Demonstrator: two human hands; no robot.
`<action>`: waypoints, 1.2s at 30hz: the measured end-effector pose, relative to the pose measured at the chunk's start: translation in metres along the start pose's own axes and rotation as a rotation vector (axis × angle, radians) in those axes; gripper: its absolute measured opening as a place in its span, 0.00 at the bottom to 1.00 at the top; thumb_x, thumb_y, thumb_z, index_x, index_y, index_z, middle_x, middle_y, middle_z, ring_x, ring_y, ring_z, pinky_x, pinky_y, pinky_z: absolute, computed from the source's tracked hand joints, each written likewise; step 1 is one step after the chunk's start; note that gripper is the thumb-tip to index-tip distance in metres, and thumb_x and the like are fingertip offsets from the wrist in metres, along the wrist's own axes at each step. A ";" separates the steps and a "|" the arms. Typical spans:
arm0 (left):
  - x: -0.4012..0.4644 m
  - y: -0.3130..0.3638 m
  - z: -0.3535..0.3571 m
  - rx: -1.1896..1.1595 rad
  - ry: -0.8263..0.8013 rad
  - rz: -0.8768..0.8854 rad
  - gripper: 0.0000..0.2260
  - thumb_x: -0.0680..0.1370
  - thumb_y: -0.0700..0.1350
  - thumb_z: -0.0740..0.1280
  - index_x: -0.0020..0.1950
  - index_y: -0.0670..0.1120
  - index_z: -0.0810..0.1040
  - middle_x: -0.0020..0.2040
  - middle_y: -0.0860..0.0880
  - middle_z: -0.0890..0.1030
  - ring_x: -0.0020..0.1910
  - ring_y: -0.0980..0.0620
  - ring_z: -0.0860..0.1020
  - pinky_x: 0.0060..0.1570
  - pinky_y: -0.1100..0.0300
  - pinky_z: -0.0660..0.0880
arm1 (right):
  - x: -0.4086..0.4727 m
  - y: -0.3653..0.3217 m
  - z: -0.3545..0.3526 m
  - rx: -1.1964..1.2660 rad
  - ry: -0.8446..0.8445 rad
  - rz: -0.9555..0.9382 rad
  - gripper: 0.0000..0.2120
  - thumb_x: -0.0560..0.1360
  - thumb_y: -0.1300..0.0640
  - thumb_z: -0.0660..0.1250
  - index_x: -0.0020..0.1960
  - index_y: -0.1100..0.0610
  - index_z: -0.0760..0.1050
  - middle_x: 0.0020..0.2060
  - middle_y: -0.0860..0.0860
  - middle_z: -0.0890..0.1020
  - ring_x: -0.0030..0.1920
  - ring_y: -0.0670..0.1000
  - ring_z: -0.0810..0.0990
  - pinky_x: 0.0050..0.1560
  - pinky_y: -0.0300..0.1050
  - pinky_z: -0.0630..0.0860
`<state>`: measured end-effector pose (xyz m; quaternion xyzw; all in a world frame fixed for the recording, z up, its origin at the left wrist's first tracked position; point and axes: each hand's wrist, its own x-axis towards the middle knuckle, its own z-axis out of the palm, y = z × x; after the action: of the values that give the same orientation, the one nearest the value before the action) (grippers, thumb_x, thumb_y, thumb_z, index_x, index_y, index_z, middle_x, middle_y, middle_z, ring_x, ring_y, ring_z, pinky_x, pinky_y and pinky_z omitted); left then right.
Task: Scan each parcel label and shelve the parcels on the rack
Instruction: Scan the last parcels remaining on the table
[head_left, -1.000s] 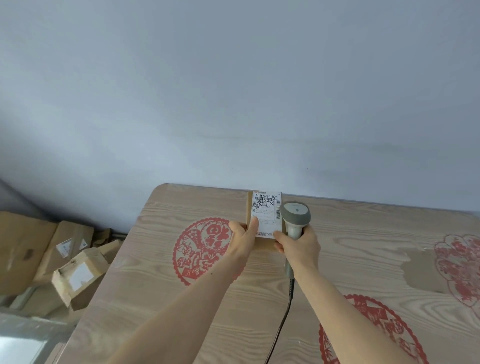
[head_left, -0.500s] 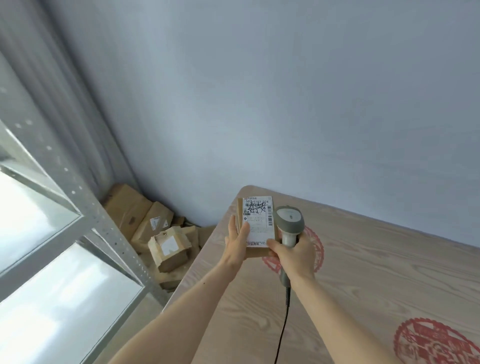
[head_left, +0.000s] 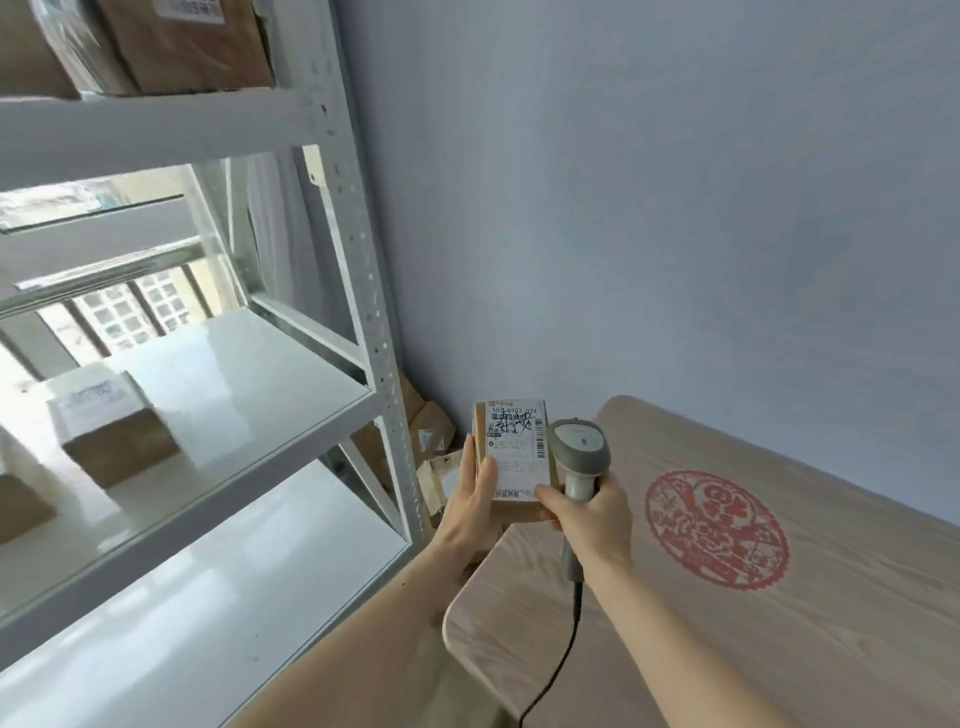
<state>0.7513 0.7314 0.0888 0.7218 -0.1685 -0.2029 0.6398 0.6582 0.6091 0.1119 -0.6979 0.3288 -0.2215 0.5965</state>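
Left hand (head_left: 470, 501) grips small brown cardboard parcel (head_left: 514, 457) with white label, held off the far-left corner of the wood-grain tabletop (head_left: 779, 623). Right hand (head_left: 589, 514) holds grey corded scanner (head_left: 579, 457), touching parcel. White metal rack (head_left: 363, 291), newly in view since the earlier frame, stands left holding a brown box (head_left: 109, 426); more boxes (head_left: 436, 441) on floor behind.

Both forearms bare, no sleeves; hands (head_left: 470, 512) ungloved, ringless.

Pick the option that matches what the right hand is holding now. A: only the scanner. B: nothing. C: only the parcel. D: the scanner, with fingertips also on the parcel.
D: the right hand wraps the grey scanner by its handle, while its fingertips press the lower edge of the labelled parcel, which the left hand supports.
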 end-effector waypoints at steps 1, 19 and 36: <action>-0.004 -0.002 -0.008 -0.008 0.019 -0.003 0.36 0.78 0.72 0.55 0.82 0.63 0.46 0.77 0.53 0.67 0.72 0.51 0.71 0.74 0.43 0.67 | -0.004 -0.003 0.006 0.008 -0.016 -0.009 0.16 0.67 0.59 0.80 0.52 0.54 0.79 0.42 0.51 0.87 0.36 0.50 0.87 0.38 0.45 0.84; -0.038 -0.006 -0.039 -0.053 0.274 0.139 0.31 0.75 0.72 0.55 0.77 0.72 0.50 0.75 0.56 0.69 0.73 0.47 0.72 0.69 0.40 0.74 | -0.028 -0.036 0.013 0.070 -0.449 -0.070 0.06 0.76 0.54 0.73 0.53 0.52 0.80 0.33 0.47 0.84 0.36 0.50 0.81 0.44 0.48 0.80; -0.019 -0.059 -0.048 0.104 0.396 0.182 0.30 0.79 0.73 0.52 0.79 0.73 0.46 0.82 0.54 0.61 0.77 0.38 0.65 0.73 0.31 0.62 | -0.053 -0.045 0.007 0.409 -0.804 0.165 0.19 0.71 0.53 0.74 0.57 0.64 0.80 0.42 0.61 0.83 0.40 0.53 0.79 0.42 0.49 0.79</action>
<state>0.7587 0.7895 0.0367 0.7615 -0.1140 0.0104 0.6380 0.6354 0.6554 0.1594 -0.5679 0.0753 0.0551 0.8178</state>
